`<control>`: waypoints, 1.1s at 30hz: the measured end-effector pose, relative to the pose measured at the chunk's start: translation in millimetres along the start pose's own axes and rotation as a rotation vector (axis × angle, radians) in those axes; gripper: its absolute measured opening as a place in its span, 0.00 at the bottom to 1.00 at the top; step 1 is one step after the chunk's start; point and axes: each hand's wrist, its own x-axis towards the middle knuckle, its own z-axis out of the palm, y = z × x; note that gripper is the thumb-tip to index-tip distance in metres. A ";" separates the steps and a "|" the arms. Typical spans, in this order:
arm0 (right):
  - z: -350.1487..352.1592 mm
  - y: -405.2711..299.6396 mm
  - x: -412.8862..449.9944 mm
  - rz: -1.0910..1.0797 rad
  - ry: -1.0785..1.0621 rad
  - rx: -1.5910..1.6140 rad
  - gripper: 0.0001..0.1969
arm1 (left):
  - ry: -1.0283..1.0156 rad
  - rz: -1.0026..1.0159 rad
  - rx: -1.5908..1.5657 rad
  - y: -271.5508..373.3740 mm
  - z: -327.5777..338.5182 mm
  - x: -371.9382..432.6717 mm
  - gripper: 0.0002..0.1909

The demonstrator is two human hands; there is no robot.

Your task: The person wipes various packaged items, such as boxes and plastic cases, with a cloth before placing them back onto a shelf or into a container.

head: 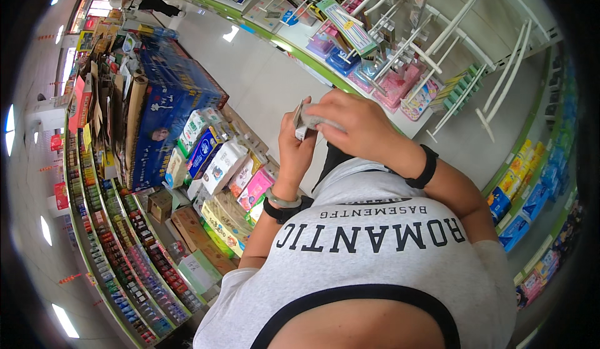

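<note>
In front of my body, my left hand [294, 146] grips a small, thin white box [300, 132] between thumb and fingers. A wad of grey cloth [313, 120] is pinched in my right hand [358, 123]. The cloth lies against the upper side of the box, and its fingers look slightly blurred. Both hands nearly meet, so part of the box is hidden. Behind the right hand, pink blister packs [398, 86] hang close to a display rack.
White metal display hooks [461, 16] jut out at upper right. Wrapped tissue packs [225, 166] are stacked at left beside a large blue carton stack [161, 114]. Shelves of small goods [126, 255] curve along the left. Another person [140, 2] stands far down the aisle.
</note>
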 end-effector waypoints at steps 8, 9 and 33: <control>8.4 -9.7 -4.2 -0.155 -0.035 -0.239 0.16 | 0.035 0.028 0.149 10.5 -4.5 -5.3 0.24; 8.6 -6.7 -3.9 -0.114 -0.011 -0.308 0.14 | 0.036 0.079 0.196 13.1 -4.2 -6.1 0.22; 3.2 17.4 -23.4 0.055 0.006 -0.332 0.11 | 0.001 -0.086 0.077 31.9 2.0 -9.8 0.15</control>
